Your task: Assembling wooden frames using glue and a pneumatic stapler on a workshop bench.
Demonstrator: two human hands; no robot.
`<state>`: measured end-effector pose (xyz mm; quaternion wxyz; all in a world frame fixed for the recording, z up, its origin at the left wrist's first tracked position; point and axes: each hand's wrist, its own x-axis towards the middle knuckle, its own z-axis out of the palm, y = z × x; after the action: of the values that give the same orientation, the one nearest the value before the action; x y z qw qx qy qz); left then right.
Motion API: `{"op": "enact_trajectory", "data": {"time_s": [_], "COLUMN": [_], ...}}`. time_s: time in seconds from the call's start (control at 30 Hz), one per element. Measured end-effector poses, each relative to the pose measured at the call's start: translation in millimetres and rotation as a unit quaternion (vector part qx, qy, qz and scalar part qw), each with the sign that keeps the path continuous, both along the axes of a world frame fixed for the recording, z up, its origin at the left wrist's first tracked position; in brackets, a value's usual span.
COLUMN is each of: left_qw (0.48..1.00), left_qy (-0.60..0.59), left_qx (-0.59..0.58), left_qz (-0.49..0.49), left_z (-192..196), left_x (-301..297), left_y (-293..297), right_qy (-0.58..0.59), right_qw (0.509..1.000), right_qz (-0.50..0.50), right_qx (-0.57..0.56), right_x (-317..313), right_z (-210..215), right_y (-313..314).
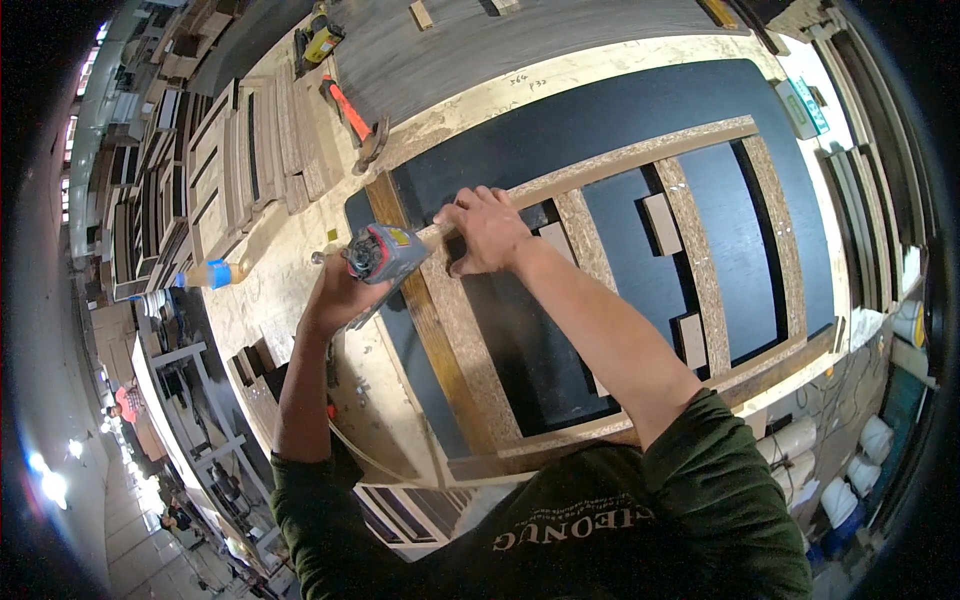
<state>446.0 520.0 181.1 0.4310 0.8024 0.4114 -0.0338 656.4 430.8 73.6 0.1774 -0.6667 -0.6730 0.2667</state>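
Observation:
My left hand is wrapped around a pneumatic nail gun, grey with red trim. The gun's nose end lies against the near-left corner of a particleboard frame. At that same corner my right hand grips the frame, fingers over the top strip and thumb on the inner side. The frame has several cross strips and lies on a dark panel. A brown wooden strip runs along the frame's left side. Small wood blocks sit against the cross strips. The exact contact point at the nose is hidden.
Beyond the panel lie an orange-handled hammer and a yellow-green tool. A bottle with a blue label stands at the left, near stacked wooden frames. White buckets are on the floor at right.

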Motion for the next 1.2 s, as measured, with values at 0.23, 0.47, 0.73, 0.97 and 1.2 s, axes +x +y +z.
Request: {"op": "enact_trajectory", "data": {"time_s": [0.23, 0.47, 0.73, 0.97, 1.2], "left_qw": [0.989, 0.999, 0.997, 0.994, 0.975], "left_qy": [-0.007, -0.019, 0.034, 0.044, 0.031], "left_qx": [0.109, 0.014, 0.029, 0.076, 0.219], "left_qz": [-0.101, -0.026, -0.062, -0.068, -0.020], "left_z": [-3.6, 3.4, 1.1, -0.4, -2.9], "left_x": [0.2, 4.0, 15.7, -5.1, -69.7], "left_y": [-1.6, -4.0, 1.8, -17.9, -28.2], "right_qy": [0.010, 0.011, 0.008, 0.038, -0.055], "right_qw": [1.000, 1.000, 0.998, 0.998, 0.977], "right_qz": [-0.008, -0.010, -0.018, 0.044, -0.114], "right_qx": [0.017, 0.028, 0.052, 0.028, 0.171], "right_x": [-3.3, -3.5, 1.0, 4.0, 125.8], "right_z": [0.3, -5.6, -0.8, -7.6, 13.0], "right_y": [-3.0, -0.5, -6.4, -4.4, -62.8]}}
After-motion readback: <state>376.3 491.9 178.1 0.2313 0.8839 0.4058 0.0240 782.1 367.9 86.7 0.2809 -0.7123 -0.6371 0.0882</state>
